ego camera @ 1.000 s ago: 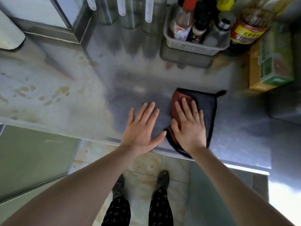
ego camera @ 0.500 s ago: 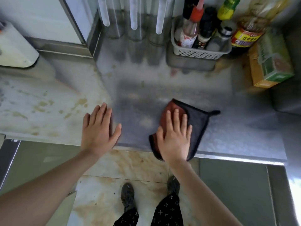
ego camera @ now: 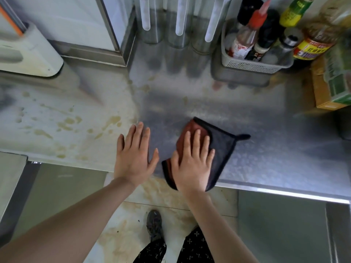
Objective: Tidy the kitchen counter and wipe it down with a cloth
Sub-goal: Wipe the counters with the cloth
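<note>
A folded cloth (ego camera: 220, 149), dark grey with a rust-red side, lies on the steel counter (ego camera: 266, 149) at its front edge. My right hand (ego camera: 193, 162) presses flat on the cloth with straight, spread fingers. My left hand (ego camera: 134, 154) rests flat on the bare counter just left of the cloth, fingers straight, holding nothing. Yellowish stains (ego camera: 68, 122) cover the counter to the left of my hands.
A perforated grey basket (ego camera: 254, 66) of sauce bottles stands at the back right beside a large oil bottle (ego camera: 315, 40) and a cardboard box (ego camera: 330, 86). Three steel canisters (ego camera: 176, 25) line the back. A white appliance (ego camera: 32, 54) sits at the left.
Both hands and the cloth slid left along the front edge a second ago. In the last half second my left hand has come back close to the right hand and the cloth.
</note>
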The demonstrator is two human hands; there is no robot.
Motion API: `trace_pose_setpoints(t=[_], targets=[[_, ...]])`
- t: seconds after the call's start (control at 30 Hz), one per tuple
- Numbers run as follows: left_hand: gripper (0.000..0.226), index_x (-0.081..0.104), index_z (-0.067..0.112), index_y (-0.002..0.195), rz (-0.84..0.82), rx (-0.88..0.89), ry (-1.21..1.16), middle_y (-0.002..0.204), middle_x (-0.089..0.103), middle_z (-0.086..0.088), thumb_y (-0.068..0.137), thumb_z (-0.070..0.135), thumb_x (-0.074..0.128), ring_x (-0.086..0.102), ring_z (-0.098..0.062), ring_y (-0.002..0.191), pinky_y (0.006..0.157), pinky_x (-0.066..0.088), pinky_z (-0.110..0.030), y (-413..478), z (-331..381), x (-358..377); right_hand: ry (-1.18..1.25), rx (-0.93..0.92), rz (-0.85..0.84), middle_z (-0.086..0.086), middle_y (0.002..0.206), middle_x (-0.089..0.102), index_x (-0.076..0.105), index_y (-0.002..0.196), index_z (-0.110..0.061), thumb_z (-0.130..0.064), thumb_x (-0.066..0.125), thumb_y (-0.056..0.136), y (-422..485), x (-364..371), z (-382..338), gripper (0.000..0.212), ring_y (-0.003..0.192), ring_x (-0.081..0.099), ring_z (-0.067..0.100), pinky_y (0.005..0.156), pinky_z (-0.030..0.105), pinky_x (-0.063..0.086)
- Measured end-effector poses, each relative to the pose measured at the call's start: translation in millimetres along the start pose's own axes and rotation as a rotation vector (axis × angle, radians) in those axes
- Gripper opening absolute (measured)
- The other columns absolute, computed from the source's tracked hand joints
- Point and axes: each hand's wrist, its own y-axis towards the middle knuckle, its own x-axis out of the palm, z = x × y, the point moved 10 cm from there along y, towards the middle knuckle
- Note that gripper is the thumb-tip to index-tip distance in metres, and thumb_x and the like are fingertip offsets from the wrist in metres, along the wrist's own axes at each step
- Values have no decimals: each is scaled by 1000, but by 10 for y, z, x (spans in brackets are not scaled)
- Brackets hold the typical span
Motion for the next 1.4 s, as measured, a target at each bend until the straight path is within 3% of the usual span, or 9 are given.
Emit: trace_pose_setpoints(t=[0.13,0.27,0.37,0.57,0.67,0.97,1.03,1.27,1.4], targets=[[65,35,6,139,-8,-6,2,149,32,-14,88,46,28,30,-32,136,107,26,-53,11,-12,11,-109,-309,-113,-3,158,10,14,149,-30,-51,23,92,215,37,35,61,146,7,26,115,49,7],[65,36,6,138,-9,-6,7,148,34,-14,88,46,27,32,-32,135,106,28,-53,15,-19,27,-71,-4,-17,-2,159,8,14,149,-30,-51,20,91,736,-196,662,62,146,4,26,116,49,6],[65,37,5,138,-6,2,6,147,35,-15,89,46,27,33,-33,135,105,29,-54,16,-15,31,-7,139,-10,0,160,2,10,150,-27,-46,26,95,854,-166,605,61,146,-3,27,117,50,1],[67,36,5,138,-32,5,17,148,34,-15,88,49,28,32,-33,135,106,29,-54,19,-13,48,-100,-358,-111,-4,159,6,11,149,-30,-49,19,95,516,19,-237,58,146,-2,23,115,45,-3],[66,36,5,138,-35,4,25,148,34,-15,88,49,28,32,-32,135,106,29,-54,27,-17,46,-132,-437,-147,-8,158,5,10,148,-35,-53,13,93,583,3,-145,59,146,-3,19,115,43,-2],[65,37,6,137,-31,-14,-11,148,35,-15,87,47,30,32,-31,135,105,28,-52,24,-35,43,-30,8,-56,-4,159,5,13,148,-37,-45,24,97,1613,-293,529,53,146,-5,28,116,52,0],[65,37,7,137,-37,-23,-9,148,35,-14,87,48,31,30,-30,135,106,26,-50,25,-40,37,-47,-91,-65,-2,159,8,15,148,-35,-45,22,96,1515,-233,274,54,146,-3,30,115,53,1],[65,43,8,136,-37,-51,18,145,40,-12,87,48,34,28,-28,135,109,20,-45,28,-31,10,-187,-904,-214,-2,154,28,31,144,-33,-44,29,92,932,58,-573,53,142,22,32,111,56,17],[63,42,9,137,2,-56,27,146,39,-12,88,47,35,28,-27,135,108,22,-46,31,-43,34,-195,-869,-212,-6,157,18,24,146,-37,-48,22,90,1719,-18,-610,56,145,13,27,114,53,13]])
